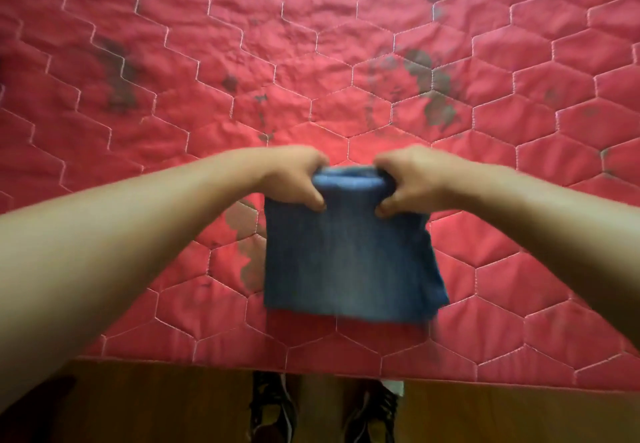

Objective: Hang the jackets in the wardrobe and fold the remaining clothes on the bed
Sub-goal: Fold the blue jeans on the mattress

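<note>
Across a red hexagon-quilted bed cover (311, 61), wide and bare beyond its near edge, a folded blue denim garment (349, 259) lies close to that edge, its far fold gripped by left hand (294, 179) and right hand (412, 179).

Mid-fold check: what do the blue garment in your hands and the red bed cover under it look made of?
The blue garment looks like denim: matte, faded blue with faint vertical streaks, though motion blur leaves the weave unclear. The bed cover seems to be quilted woven fabric with a slight sheen, going by its pale hexagon stitching, puffed wrinkled panels and worn grey patches.
</note>
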